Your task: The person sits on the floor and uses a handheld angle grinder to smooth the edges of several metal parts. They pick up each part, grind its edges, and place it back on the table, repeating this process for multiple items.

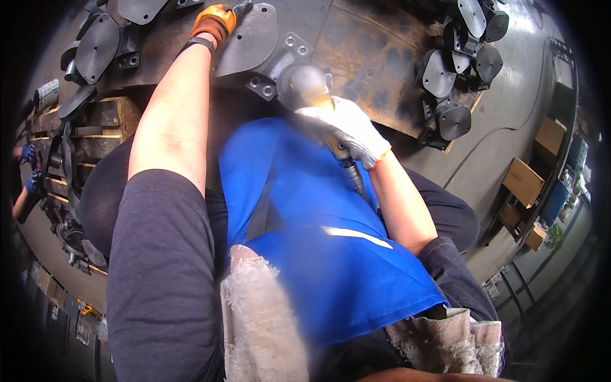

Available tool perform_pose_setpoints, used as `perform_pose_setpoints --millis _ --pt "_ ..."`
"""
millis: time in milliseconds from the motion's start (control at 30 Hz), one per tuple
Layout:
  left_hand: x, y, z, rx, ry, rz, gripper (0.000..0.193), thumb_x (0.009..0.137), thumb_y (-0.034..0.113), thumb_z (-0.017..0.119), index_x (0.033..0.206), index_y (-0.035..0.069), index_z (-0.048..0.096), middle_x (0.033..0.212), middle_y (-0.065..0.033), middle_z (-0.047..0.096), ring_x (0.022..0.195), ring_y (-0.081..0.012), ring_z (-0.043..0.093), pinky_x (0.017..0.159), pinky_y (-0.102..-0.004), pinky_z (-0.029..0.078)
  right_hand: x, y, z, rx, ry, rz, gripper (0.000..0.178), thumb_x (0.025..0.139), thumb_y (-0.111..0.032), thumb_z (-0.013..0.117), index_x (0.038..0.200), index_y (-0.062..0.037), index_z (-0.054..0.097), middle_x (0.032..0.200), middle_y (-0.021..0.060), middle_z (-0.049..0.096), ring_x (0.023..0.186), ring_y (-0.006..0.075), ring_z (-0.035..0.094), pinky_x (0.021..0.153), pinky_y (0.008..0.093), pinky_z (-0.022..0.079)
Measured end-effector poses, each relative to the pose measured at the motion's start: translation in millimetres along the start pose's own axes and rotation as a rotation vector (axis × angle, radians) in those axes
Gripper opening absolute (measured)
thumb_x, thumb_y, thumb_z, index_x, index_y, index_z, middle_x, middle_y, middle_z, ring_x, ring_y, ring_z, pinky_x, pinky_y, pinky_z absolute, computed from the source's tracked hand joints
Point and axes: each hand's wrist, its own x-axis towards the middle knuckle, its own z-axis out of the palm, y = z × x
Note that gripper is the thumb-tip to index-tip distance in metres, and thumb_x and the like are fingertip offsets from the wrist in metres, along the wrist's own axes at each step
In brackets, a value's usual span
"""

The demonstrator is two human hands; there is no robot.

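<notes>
My left hand (pixel 216 20), in an orange glove with dark fingertips, grips the far left edge of a grey metal bracket (pixel 251 41). The bracket has a rounded flat plate and smaller drilled lugs at its near side. My right hand (pixel 347 127), in a white knit glove, is wrapped round a yellow-and-black hand-held grinder (pixel 338 148). A pale blur covers the grinder's head, which is at the bracket's near lugs; whether it touches the metal I cannot tell. A dark fitting hangs from the tool's rear end, over my blue apron (pixel 305 274).
The bracket lies on a worn metal-topped table (pixel 375 63). Similar brackets (pixel 439 73) are piled at its right edge, and others (pixel 97 48) at the left. Left are wooden pallets (pixel 95 127) and another person's blue-gloved hands (pixel 32 181). Cardboard boxes (pixel 523 181) stand far right.
</notes>
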Motion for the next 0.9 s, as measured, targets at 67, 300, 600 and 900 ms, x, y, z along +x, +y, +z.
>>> perform_pose_setpoints --millis 67,300,600,900 --pt "3.3 -1.6 0.4 0.032 -0.001 -0.009 0.076 0.086 0.075 0.052 0.122 0.01 0.07 0.124 -0.0175 0.068 0.121 -0.0381 0.06 0.105 -0.0443 0.044 0.6 -0.3 -0.7 -0.011 -0.014 -0.002 0.032 0.085 -0.035 0.079 0.085 -0.0063 0.064 0.067 0.0014 0.059 0.055 0.0099 0.054 0.051 0.0246 0.044" --pt "-5.3 8.8 -3.0 -0.012 0.011 -0.017 0.074 0.087 0.074 0.053 0.122 0.012 0.07 0.124 -0.0163 0.068 0.121 -0.0383 0.06 0.105 -0.0458 0.044 1.8 -3.0 5.4 -0.078 -0.022 0.035 0.033 0.083 -0.035 0.08 0.085 -0.0062 0.065 0.069 0.0011 0.061 0.056 0.0089 0.055 0.051 0.0245 0.044" --pt "21.5 -26.7 25.5 0.015 0.04 0.03 0.074 0.087 0.074 0.053 0.125 0.012 0.069 0.126 -0.017 0.067 0.122 -0.0386 0.059 0.106 -0.045 0.043 -1.8 -3.3 12.9 -0.106 0.005 -0.006 0.036 0.081 -0.038 0.082 0.085 -0.0064 0.066 0.068 0.0012 0.061 0.056 0.0086 0.054 0.052 0.0242 0.045" --pt "3.1 -5.2 2.9 -0.057 0.002 -0.043 0.077 0.086 0.075 0.053 0.125 0.011 0.069 0.126 -0.0165 0.067 0.121 -0.0384 0.06 0.106 -0.0452 0.043 -8.0 -18.9 10.9 -0.228 -0.005 0.088 0.041 0.079 -0.044 0.082 0.087 -0.0074 0.065 0.069 0.0017 0.061 0.059 0.0094 0.055 0.054 0.0252 0.045"
